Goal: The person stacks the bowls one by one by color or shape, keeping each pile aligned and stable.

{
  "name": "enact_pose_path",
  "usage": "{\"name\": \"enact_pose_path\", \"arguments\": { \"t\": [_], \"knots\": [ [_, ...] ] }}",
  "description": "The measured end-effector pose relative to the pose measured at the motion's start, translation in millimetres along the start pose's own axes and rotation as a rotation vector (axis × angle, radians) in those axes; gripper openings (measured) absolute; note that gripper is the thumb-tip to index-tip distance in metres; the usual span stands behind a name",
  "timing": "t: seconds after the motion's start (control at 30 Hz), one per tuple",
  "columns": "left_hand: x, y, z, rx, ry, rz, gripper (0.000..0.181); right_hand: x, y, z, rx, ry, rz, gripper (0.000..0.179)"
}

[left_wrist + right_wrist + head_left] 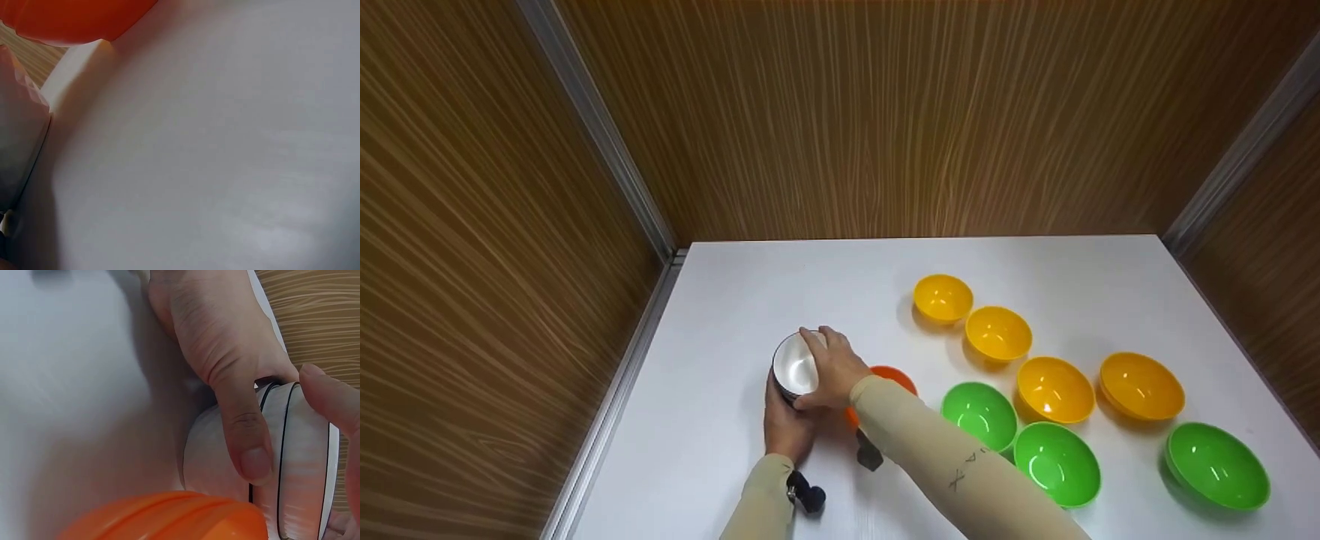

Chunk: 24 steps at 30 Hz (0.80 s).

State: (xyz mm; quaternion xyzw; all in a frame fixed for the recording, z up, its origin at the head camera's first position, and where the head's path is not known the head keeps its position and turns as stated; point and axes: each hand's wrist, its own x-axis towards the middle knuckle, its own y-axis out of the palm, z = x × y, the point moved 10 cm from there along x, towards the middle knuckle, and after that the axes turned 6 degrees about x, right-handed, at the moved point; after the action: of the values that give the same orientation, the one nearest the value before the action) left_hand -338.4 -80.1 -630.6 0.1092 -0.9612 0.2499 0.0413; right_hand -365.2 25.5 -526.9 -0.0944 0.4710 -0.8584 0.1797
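Your L hand [789, 427] grips the white stack [793, 366] at its 12 o'clock, and your R hand [836, 370] pinches the rim w/ the stack at its 9, both equally near, axis approx upright.

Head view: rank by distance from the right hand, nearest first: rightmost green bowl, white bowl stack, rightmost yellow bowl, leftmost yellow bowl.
1. White bowl stack: gripped by the right hand.
2. Leftmost yellow bowl: ahead, to the right.
3. Rightmost yellow bowl: farther right.
4. Rightmost green bowl: far right, nearer the wearer.
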Motion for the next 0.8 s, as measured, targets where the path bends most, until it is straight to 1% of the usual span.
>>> {"name": "enact_pose_path", "arguments": {
  "t": [0.27, 0.53, 0.8],
  "knots": [
    [-1.0, 1.0, 3.6, 0.006, -0.048, 0.029, 0.104, 0.7, 1.7, -1.4, -0.010, 0.043, 0.027, 0.116],
    [-0.8, -0.5, 4.2, 0.020, -0.051, 0.016, 0.103, 2.2, 3.0, -3.5, -0.012, 0.061, 0.025, 0.116],
    [0.4, 0.4, 5.8, 0.011, -0.042, -0.001, 0.114, 0.4, 3.8, -6.7, -0.057, 0.064, 0.009, 0.111]
  ]
}}
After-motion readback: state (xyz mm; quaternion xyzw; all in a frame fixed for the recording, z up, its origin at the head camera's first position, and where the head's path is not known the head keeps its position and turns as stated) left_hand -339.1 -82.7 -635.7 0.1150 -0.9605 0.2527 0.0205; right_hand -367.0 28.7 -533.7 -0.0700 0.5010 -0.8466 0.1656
